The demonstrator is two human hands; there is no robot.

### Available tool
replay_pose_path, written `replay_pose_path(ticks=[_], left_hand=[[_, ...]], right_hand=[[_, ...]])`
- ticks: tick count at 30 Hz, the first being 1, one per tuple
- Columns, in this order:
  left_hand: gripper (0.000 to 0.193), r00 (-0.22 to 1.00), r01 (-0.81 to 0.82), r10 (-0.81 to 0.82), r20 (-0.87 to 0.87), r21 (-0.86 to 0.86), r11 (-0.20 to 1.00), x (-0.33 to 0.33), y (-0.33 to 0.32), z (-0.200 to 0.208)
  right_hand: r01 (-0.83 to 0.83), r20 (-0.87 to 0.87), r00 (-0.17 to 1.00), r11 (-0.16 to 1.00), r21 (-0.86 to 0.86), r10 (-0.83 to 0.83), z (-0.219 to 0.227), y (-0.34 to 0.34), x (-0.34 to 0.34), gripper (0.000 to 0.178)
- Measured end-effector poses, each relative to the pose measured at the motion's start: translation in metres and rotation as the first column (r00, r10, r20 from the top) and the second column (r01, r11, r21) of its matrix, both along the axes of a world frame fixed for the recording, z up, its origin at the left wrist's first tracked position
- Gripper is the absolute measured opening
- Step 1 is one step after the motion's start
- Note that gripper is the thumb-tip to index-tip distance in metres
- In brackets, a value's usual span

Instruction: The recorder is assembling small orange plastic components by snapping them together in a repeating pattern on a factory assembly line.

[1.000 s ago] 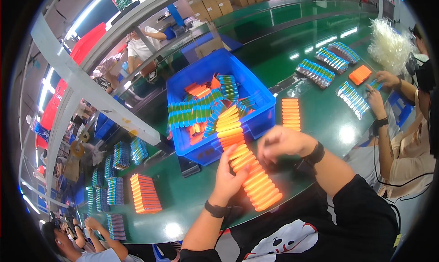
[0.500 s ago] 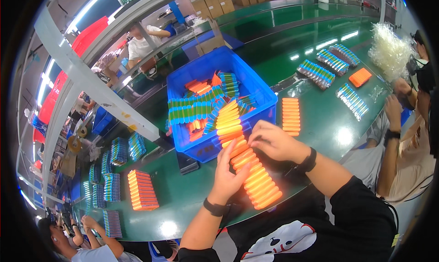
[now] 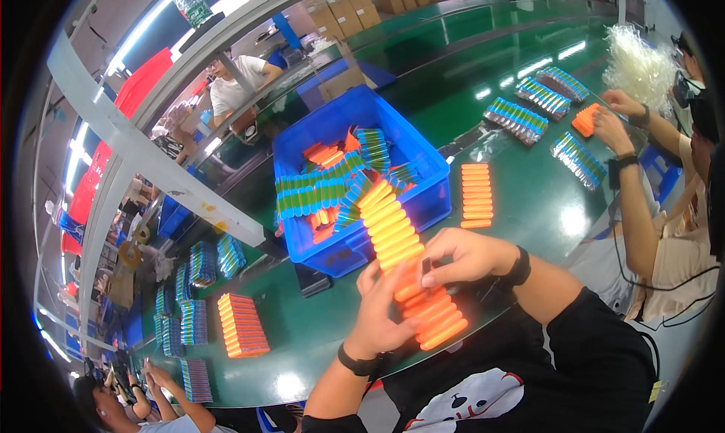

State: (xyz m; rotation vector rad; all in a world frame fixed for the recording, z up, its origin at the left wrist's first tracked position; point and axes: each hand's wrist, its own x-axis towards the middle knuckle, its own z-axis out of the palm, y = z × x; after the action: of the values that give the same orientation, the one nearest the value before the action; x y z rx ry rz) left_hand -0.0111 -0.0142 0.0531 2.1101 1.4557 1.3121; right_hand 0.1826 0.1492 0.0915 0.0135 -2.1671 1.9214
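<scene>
A long strip of orange, tube-shaped pieces lying side by side (image 3: 394, 228) slants from the blue bin down toward my body. My left hand (image 3: 377, 312) is closed round the strip's lower half from the left, thumb near its lower end. Over the strip's right side, my right hand (image 3: 464, 258) pinches thumb and fingers together. A small dark piece (image 3: 427, 266) shows at those fingertips; its kind is too small to tell. Inside the blue bin (image 3: 411, 138) lie blue-and-green strips (image 3: 321, 184) and more orange pieces (image 3: 325, 155), just beyond the held strip's upper end.
On the green table, another orange strip (image 3: 476, 195) lies right of the bin, and an orange block (image 3: 242, 326) left. Blue-and-green bundles (image 3: 516, 121) lie at the right, more stacks (image 3: 193, 321) at the left. A co-worker's hands (image 3: 613, 123) touch a small orange bundle (image 3: 585, 120).
My right hand has come down along the strip, toward my body. My left hand has shifted slightly lower too. The co-worker's hands at right have reached the small orange bundle.
</scene>
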Motion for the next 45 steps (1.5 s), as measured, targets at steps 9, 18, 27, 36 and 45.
replay_pose_path(ticks=[9,18,27,36,45], left_hand=[[0.107,0.883,0.119,0.005,0.469,-0.235,0.965,0.005,0.020,-0.004],[0.072,0.889,-0.095,0.161,0.429,-0.170,0.981,-0.001,0.017,-0.019],[0.061,0.948,-0.160,0.188,0.255,-0.127,0.979,-0.012,0.023,-0.020],[0.057,0.853,-0.054,0.183,0.489,-0.266,0.963,-0.014,0.017,-0.030],[0.068,0.932,0.089,-0.018,0.363,-0.180,0.980,-0.017,0.019,0.012]], right_hand=[[0.106,-0.088,0.988,0.966,-0.237,-0.130,-0.034,0.005,-0.015,0.016],[0.144,-0.211,0.946,0.904,-0.403,-0.245,-0.052,0.012,-0.027,0.018],[0.081,-0.218,0.951,0.858,-0.507,-0.219,-0.044,0.023,-0.012,0.018],[-0.485,0.028,0.864,0.846,-0.222,0.502,-0.011,0.015,0.009,0.016],[-0.696,0.146,0.678,0.693,-0.187,0.720,-0.018,0.004,-0.001,0.019]])
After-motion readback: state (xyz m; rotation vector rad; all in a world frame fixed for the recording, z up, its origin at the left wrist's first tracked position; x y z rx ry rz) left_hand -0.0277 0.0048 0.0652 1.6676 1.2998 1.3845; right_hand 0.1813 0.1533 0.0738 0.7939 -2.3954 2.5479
